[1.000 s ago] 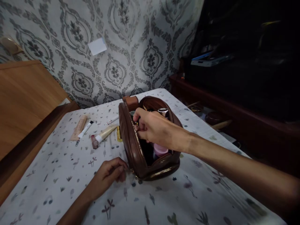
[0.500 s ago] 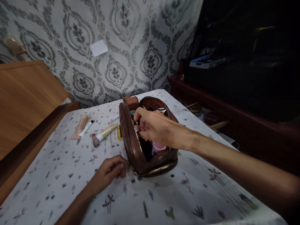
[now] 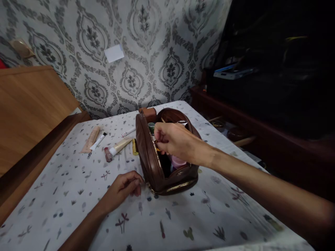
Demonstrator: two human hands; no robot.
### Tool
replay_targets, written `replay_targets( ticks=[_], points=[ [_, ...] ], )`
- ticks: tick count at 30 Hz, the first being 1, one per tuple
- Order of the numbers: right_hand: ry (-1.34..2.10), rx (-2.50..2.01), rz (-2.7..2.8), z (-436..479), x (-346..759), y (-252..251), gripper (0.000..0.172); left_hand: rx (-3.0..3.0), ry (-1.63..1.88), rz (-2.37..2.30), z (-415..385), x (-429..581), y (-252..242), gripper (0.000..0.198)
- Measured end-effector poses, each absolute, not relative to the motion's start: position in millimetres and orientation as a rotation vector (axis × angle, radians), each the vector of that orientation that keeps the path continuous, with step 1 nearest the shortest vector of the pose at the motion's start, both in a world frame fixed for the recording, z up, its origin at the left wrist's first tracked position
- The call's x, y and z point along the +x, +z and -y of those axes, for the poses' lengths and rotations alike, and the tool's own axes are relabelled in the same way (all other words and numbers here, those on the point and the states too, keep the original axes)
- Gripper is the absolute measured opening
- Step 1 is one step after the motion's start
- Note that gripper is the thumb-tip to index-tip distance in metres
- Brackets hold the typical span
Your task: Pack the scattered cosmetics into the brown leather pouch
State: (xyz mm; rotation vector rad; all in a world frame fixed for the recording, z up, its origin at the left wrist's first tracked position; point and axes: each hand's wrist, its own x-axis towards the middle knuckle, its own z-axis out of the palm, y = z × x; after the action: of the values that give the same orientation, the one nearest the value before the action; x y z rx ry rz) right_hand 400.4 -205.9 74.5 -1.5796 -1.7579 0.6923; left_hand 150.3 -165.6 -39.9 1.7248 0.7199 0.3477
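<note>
Here, the right hand (image 3: 178, 139) dips into the unzipped brown bag (image 3: 145, 153) on patterned cloth (image 3: 86, 195), fingers curled; cannot tell what they pinch. Left hand (image 3: 127, 186) rests loosely half-curled just beside the bag, cream tube (image 3: 120, 145) beyond.

the place looked like a room in a home. grey-and-white wallpaper (image 3: 132, 82) with a large ornamental pattern ran across the back, and a white cloth (image 3: 146, 226) printed with flamingos and cacti was spread out flat. small cosmetic-type tubes (image 3: 121, 145) lay on it beside a brown bag (image 3: 144, 150). a light wooden panel (image 3: 34, 104) stood at the left, dark reddish furniture (image 3: 235, 116) at the right.
</note>
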Motion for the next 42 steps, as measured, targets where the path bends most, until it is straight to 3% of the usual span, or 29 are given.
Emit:
replay_targets(
  ticks=[6, 19, 25, 32, 35, 39, 42],
  points=[
    [0.629, -1.585, 1.749, 206, 402, 71, 0.028, 1.741, 0.348, -0.727, 166, 152, -41, 0.048],
    [0.603, -1.607, 1.876, 210, 406, 82, 0.01, 1.771, 0.329, -0.764, 165, 153, -40, 0.048],
    [0.593, -1.605, 1.926, 207, 407, 78, 0.011, 1.767, 0.332, -0.753, 163, 153, -39, 0.047],
    [0.377, -1.561, 1.844, 219, 415, 89, 0.009, 1.776, 0.349, -0.743, 164, 152, -40, 0.046],
    [0.331, -1.52, 1.789, 228, 418, 99, 0.009, 1.857, 0.513, -0.757, 163, 157, -20, 0.039],
    [0.272, -1.402, 1.681, 239, 418, 112, 0.01, 2.061, 1.005, -0.747, 162, 183, 42, 0.022],
    [0.205, -1.295, 1.623, 248, 411, 126, 0.011, 2.227, 1.157, -0.603, 166, 215, 90, 0.03]
  ],
)
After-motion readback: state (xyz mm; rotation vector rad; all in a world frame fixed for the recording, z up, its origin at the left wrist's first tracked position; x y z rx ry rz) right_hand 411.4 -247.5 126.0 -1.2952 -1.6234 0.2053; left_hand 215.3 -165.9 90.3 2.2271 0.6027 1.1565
